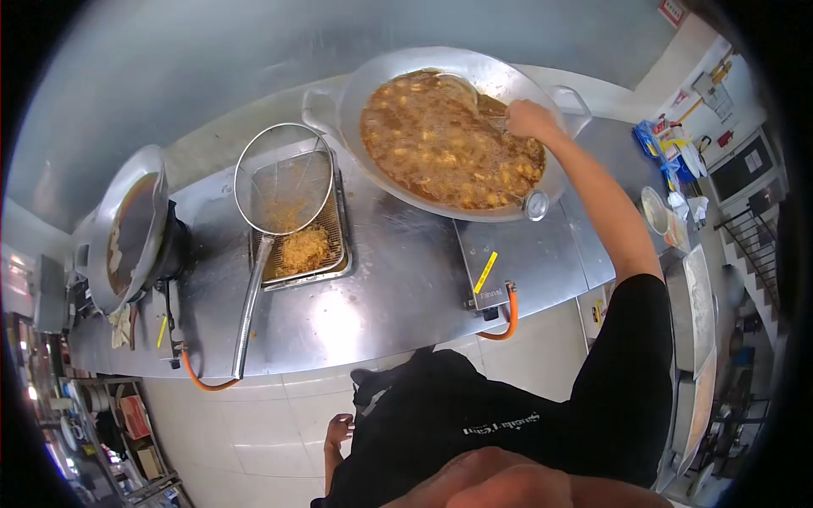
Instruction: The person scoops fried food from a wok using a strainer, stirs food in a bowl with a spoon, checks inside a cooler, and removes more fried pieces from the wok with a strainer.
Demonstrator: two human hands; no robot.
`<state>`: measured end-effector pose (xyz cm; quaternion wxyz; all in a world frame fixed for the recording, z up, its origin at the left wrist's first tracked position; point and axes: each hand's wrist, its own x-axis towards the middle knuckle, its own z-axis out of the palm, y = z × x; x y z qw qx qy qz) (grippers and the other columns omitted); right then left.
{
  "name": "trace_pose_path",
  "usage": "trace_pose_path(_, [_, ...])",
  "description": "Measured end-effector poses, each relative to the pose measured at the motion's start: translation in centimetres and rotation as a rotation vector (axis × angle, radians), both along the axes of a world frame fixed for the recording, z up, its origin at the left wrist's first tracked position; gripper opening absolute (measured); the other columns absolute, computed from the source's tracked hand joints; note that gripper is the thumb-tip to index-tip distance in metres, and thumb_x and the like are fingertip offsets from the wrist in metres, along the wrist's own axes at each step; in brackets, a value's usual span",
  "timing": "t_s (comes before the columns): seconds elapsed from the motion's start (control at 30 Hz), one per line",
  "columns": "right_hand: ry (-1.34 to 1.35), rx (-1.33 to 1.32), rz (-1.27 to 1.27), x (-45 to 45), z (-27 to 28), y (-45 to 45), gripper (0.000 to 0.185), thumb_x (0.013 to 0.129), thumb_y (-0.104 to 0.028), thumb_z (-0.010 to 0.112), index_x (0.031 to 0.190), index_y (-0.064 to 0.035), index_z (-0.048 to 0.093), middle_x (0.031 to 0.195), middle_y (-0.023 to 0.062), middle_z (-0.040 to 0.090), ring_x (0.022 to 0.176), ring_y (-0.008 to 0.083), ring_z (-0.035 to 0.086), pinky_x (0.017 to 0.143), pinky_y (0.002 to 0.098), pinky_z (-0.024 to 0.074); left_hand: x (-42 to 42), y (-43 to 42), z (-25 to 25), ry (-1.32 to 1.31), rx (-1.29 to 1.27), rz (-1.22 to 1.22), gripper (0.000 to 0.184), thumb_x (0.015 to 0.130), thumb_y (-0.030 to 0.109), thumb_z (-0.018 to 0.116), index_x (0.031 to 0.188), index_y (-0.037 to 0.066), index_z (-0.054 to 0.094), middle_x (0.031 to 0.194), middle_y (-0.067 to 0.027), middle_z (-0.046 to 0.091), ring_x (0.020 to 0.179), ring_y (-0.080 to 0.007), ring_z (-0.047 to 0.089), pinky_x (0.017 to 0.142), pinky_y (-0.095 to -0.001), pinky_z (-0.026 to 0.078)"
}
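Head view (sole view). Landmark: the large wok [501,74], at the far side of the counter, filled with bubbling brown oil and browned food pieces [440,148].

Right hand [529,120]: above the inside of the wok's right wall, closed in a fist round a round-headed utensil [460,88]. The fist covers much of the handle; whether the head is mesh or solid cannot be told.

Left hand [340,429]: hanging well below the wok on the near side, beside the body, fingers loosely bent. Nothing seen in it.

Orientation: the utensil lies in the upper right part of the wok. Head points toward the wok's far rim and somewhat left; long axis runs from the fist leftward and away from the person, tilt uncertain.

Around the wok: dial thermometer [536,206] at its near right rim; to its left, a wire strainer [284,178] over a tray [346,245] holding golden crumbs [305,249], strainer handle toward the person; farther left, a second wok [127,233].

Judgement: step in hand looks like working the utensil through the frying pieces. The next move calls for a firm grip and fingers kept clear of the wok's oil.
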<state>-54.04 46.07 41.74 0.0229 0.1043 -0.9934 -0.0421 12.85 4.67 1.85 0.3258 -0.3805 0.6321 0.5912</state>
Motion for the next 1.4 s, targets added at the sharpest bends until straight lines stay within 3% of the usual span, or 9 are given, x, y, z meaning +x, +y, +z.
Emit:
trace_pose_path(0.07, [-0.093,-0.031,0.049,0.2,0.2,-1.0,0.017,0.073,-0.014,0.053,0.078,-0.0031,0.065,0.076,0.0181,0.064,0.071,0.0311,0.063,0.066,0.0397,0.0488,2.1,-0.7,-4.1,0.148,-0.028,-0.186,0.022,0.087,0.022,0.054,0.107,0.012,0.056,0.091,-0.0074,0.062,0.076,-0.0195,0.06,0.067,-0.036,0.049])
trace_pose_path(0.17, [-0.2,-0.181,0.105,1.3,1.1,-2.0,0.018,0.075,-0.018,0.055,0.072,-0.0023,0.064,0.065,0.015,0.061,0.062,0.0251,0.061,0.059,0.0373,0.0456,1.1,-0.6,-4.8,-0.02,0.103,0.058,0.022,0.087,0.022,0.055,0.107,0.012,0.056,0.09,-0.0074,0.062,0.076,-0.0194,0.061,0.066,-0.0357,0.049])
trace_pose_path(0.23, [-0.225,-0.274,0.128,2.2,1.5,-2.2,0.02,0.076,-0.02,0.057,0.071,-0.0021,0.063,0.06,0.0128,0.059,0.057,0.0217,0.059,0.056,0.0352,0.0437,0.6,-1.1,-2.6,0.223,-0.02,-0.1,0.021,0.087,0.02,0.054,0.107,0.012,0.056,0.091,-0.0077,0.062,0.074,-0.0193,0.061,0.064,-0.0341,0.049])
trace_pose_path(0.3, [-0.215,-0.326,0.142,3.0,1.7,-2.2,0.021,0.077,-0.022,0.059,0.071,-0.0023,0.063,0.058,0.0107,0.058,0.054,0.019,0.056,0.054,0.0331,0.0425,-0.2,-1.6,-1.8,0.082,0.093,0.216,0.021,0.088,0.019,0.052,0.107,0.012,0.056,0.092,-0.0081,0.062,0.073,-0.0195,0.061,0.063,-0.0332,0.049])
trace_pose_path(0.37, [-0.249,-0.375,0.129,4.1,2.1,-2.4,0.019,0.077,-0.02,0.059,0.072,-0.002,0.064,0.058,0.0103,0.057,0.052,0.0184,0.055,0.053,0.0328,0.0417,-2.5,-1.6,4.8,0.071,0.121,0.279,0.028,0.089,0.029,0.05,0.106,0.007,0.055,0.095,-0.0103,0.061,0.074,-0.0203,0.061,0.064,-0.0332,0.05])
trace_pose_path(0.5, [-0.243,-0.315,0.183,7.3,4.0,-3.2,0.019,0.079,-0.019,0.058,0.077,-0.0011,0.064,0.059,0.0105,0.057,0.051,0.016,0.053,0.054,0.0326,0.0424,-2.9,-3.8,6.9,0.021,0.266,0.292,0.038,0.09,0.038,0.047,0.108,0.005,0.052,0.101,-0.0109,0.06,0.076,-0.0202,0.058,0.07,-0.0337,0.05])
trace_pose_path(0.6, [-0.217,-0.334,0.194,8.5,3.5,-2.8,0.024,0.077,-0.025,0.06,0.079,-0.0021,0.066,0.069,0.0159,0.061,0.066,0.0274,0.059,0.063,0.0369,0.0445,-3.3,-4.5,7.5,-0.002,0.293,0.268,0.04,0.091,0.039,0.046,0.109,0.005,0.052,0.102,-0.0112,0.059,0.076,-0.0202,0.057,0.073,-0.0339,0.049])
trace_pose_path(1.0, [-0.146,-0.259,0.17,18.6,6.9,-3.7,0.021,0.08,-0.02,0.057,0.088,-0.002,0.065,0.083,0.0201,0.062,0.079,0.0357,0.059,0.07,0.042,0.0447,-4.2,-5.9,6.5,-0.079,0.183,0.023,0.036,0.088,0.036,0.049,0.11,0.009,0.055,0.101,-0.0106,0.06,0.079,-0.0208,0.059,0.073,-0.0336,0.049])
trace_pose_path(1.4, [-0.392,-0.568,-0.096,19.9,7.8,-1.6,0.022,0.083,-0.023,0.057,0.079,-0.0027,0.064,0.062,-0.0001,0.05,0.057,0.0081,0.042,0.052,0.0248,0.0353,-5.3,-8.8,3.2,-0.062,0.208,0.065,0.034,0.086,0.032,0.05,0.111,0.009,0.054,0.098,-0.0085,0.061,0.077,-0.0202,0.06,0.073,-0.0337,0.049])
